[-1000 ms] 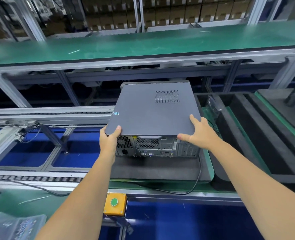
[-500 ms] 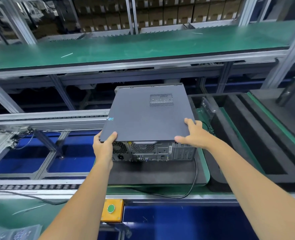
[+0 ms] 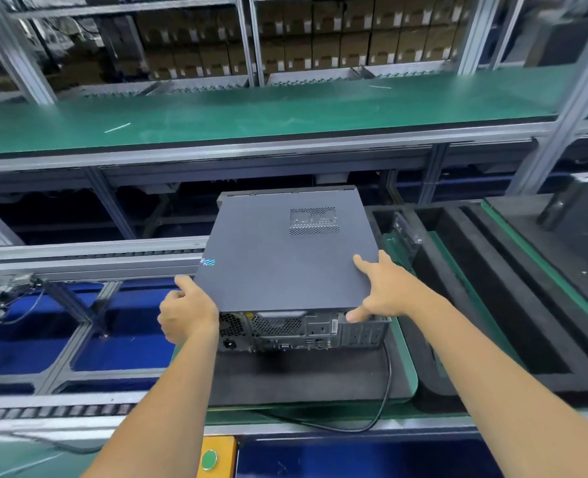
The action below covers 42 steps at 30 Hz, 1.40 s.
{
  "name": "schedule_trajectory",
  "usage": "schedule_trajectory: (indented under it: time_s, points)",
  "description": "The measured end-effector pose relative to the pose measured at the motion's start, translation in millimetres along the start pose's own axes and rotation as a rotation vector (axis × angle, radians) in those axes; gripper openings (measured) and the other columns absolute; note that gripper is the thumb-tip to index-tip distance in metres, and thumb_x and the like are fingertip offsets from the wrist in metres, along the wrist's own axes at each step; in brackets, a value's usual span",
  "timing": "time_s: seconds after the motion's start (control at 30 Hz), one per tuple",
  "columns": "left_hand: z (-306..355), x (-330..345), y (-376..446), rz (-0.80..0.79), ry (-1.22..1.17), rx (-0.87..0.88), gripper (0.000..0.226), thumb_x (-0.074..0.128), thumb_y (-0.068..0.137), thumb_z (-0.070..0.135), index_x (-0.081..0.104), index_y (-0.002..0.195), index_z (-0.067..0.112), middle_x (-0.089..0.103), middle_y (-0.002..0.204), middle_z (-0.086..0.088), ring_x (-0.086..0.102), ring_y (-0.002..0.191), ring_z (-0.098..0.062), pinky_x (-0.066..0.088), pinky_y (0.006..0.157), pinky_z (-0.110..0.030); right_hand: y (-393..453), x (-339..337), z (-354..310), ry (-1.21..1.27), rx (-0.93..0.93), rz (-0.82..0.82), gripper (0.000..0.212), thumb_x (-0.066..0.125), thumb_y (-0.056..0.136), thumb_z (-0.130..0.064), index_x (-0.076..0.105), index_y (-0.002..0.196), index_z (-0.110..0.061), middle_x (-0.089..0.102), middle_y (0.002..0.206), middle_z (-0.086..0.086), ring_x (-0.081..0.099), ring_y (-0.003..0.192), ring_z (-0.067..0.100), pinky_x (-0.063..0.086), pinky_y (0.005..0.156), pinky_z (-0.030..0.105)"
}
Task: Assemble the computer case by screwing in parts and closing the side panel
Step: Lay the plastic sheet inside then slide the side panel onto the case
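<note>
Head view: we've got the flat dark-grey metal side panel (image 3: 285,253) lying on top of the black desktop computer case (image 3: 303,331), which sits on a dark foam pad (image 3: 303,377). Our left hand (image 3: 187,312) curls round the panel's near-left corner, our right hand (image 3: 385,291) spreads loosely over the near-right corner, probably to slide it shut evenly.

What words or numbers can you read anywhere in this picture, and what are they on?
None can be read.
Side panel: a small blue sticker near its left edge, too blurred to read.
Back of the computer case: a pale label beside the ports, too small to read.
Cardboard boxes on the far shelves: white labels, blurred.
Green button on the yellow box: no lettering shows.
</note>
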<state>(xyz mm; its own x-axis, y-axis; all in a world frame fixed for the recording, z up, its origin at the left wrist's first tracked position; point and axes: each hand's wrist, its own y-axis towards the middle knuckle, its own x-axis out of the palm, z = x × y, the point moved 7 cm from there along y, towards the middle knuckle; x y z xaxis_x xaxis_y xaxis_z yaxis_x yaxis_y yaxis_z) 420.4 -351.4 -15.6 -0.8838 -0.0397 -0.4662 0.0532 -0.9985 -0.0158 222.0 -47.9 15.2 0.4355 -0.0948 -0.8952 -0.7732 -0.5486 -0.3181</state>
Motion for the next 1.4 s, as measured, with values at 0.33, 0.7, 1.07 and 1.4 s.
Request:
schedule_trajectory:
  time_s: [0.33,0.7,1.07,1.4]
  points:
    - [37,8,-3,-0.228,0.305,0.401,0.015,0.046,0.087,0.023,0.049,0.089,0.008,0.056,0.09,-0.009,0.05,0.076,-0.03,0.039,0.066,-0.039,3,-12,6,0.372,0.126,0.076,0.097,0.061,0.088,-0.06,0.014,0.156,-0.01,0.007,0.161,0.013,0.037,0.14,0.034,0.034,0.11,0.045]
    - [92,50,-1,-0.461,0.587,0.796,0.022,0.046,0.087,0.018,0.051,0.105,0.007,0.052,0.111,-0.009,0.049,0.1,-0.03,0.042,0.086,-0.042,47,-32,-7,0.274,0.379,0.331,0.036,0.056,0.095,-0.025,0.047,0.121,-0.002,0.033,0.14,0.017,0.042,0.12,0.035,0.037,0.082,0.038]
    - [120,119,6,-0.559,0.606,0.947,0.025,0.042,0.093,0.028,0.05,0.105,0.008,0.054,0.113,-0.007,0.049,0.107,-0.027,0.039,0.092,-0.039,107,-51,-15,0.057,0.2,0.343,0.038,0.042,0.103,-0.035,0.048,0.125,-0.006,0.045,0.138,0.007,0.045,0.125,0.03,0.041,0.092,0.038]
    - [144,189,-3,-0.522,0.612,0.994,0.033,0.038,0.096,0.035,0.051,0.114,0.01,0.05,0.125,-0.007,0.041,0.124,-0.025,0.027,0.101,-0.038,192,-78,-12,-0.146,-0.012,0.387,0.049,0.037,0.104,-0.039,0.043,0.139,-0.004,0.043,0.146,0.01,0.035,0.137,0.028,0.03,0.113,0.041]
